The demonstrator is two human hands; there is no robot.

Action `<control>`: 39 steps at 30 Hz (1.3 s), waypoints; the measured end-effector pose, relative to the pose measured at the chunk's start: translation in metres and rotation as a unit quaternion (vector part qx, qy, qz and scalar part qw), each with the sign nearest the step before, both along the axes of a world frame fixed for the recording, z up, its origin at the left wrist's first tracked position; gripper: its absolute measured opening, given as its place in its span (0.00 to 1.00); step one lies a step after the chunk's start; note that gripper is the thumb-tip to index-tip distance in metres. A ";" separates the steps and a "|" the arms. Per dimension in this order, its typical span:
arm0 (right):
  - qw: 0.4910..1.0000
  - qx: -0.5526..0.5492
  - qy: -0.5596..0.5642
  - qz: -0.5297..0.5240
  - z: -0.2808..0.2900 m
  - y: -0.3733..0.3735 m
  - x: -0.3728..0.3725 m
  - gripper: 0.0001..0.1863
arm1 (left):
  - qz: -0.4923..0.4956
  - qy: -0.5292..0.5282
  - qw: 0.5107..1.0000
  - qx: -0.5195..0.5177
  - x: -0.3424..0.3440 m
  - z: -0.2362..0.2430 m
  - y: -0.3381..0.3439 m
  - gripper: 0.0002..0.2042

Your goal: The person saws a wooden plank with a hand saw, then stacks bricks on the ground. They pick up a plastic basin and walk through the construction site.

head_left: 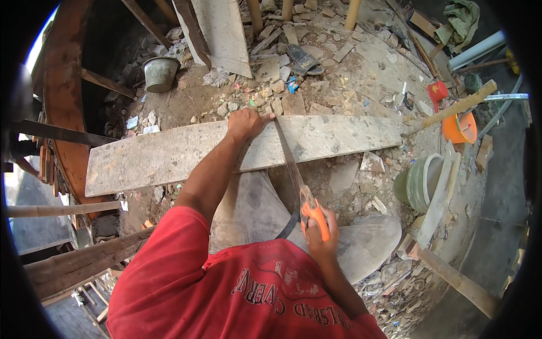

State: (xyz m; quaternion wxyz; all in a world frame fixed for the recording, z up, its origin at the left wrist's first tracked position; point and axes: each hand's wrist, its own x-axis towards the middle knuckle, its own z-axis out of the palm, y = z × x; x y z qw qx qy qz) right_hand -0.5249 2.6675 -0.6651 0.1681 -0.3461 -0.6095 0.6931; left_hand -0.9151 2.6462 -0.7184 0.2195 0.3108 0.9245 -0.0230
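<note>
A long, pale, stained board (339, 135) lies crosswise in front of me. My left hand (247, 123) presses on its far edge, the fingers curled over that edge and the thumb stretched toward the saw blade. In my right hand (324, 234) is the orange handle of a handsaw (291, 161). Its blade runs across the board from the near edge to the far edge, just right of my left thumb. My bent leg in pale trousers (248, 198) is under the board's near side.
Rubble covers the ground, with a dark sandal (305, 60) beyond the board. A grey bucket (160, 74) stands far left. To the right are a green bucket (419, 183), an orange pail (459, 127), a red dipper (436, 93) and a wooden pole (463, 104). Timber beams (84, 260) lie at left.
</note>
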 end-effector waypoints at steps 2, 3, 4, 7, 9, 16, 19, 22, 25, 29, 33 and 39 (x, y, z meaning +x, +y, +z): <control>1.000 0.001 0.024 -0.013 -0.004 -0.002 -0.005 0.17 | 0.010 -0.004 1.000 0.011 0.001 0.001 0.001 0.42; 0.999 0.047 0.022 -0.010 -0.015 0.002 -0.023 0.17 | 0.009 0.005 1.000 0.016 -0.002 -0.003 0.000 0.40; 0.995 0.094 0.018 -0.007 -0.019 0.006 -0.040 0.17 | 0.009 0.012 1.000 0.023 -0.004 -0.010 -0.001 0.39; 0.998 0.050 -0.038 0.006 -0.012 0.027 -0.089 0.18 | 0.026 0.044 0.998 0.049 -0.001 -0.023 -0.001 0.34; 0.995 0.098 -0.012 0.013 -0.010 0.014 -0.063 0.18 | 0.043 0.035 0.998 0.038 -0.001 -0.024 -0.004 0.32; 0.983 0.181 0.033 0.005 -0.003 0.014 -0.060 0.13 | 0.023 0.029 0.998 0.040 0.001 -0.016 -0.003 0.31; 0.988 0.155 0.013 -0.004 -0.026 0.037 -0.126 0.12 | 0.043 0.027 0.997 0.053 0.004 -0.009 0.005 0.30; 0.963 0.268 0.017 0.018 -0.023 0.015 -0.071 0.13 | 0.057 0.045 0.995 0.065 0.002 -0.019 -0.009 0.29; 0.991 0.128 0.042 0.008 0.005 -0.019 0.012 0.13 | 0.034 0.065 0.995 0.067 0.003 -0.025 -0.013 0.28; 0.981 0.190 0.025 0.001 -0.029 0.006 -0.086 0.15 | 0.015 0.073 0.995 0.068 0.007 -0.017 -0.006 0.28; 0.996 0.087 0.011 -0.002 -0.032 0.010 -0.076 0.14 | 0.034 0.056 0.995 0.075 0.008 -0.017 -0.008 0.29; 0.992 0.119 0.026 0.012 0.009 -0.023 -0.002 0.13 | 0.020 0.041 0.997 0.058 -0.001 -0.008 -0.012 0.26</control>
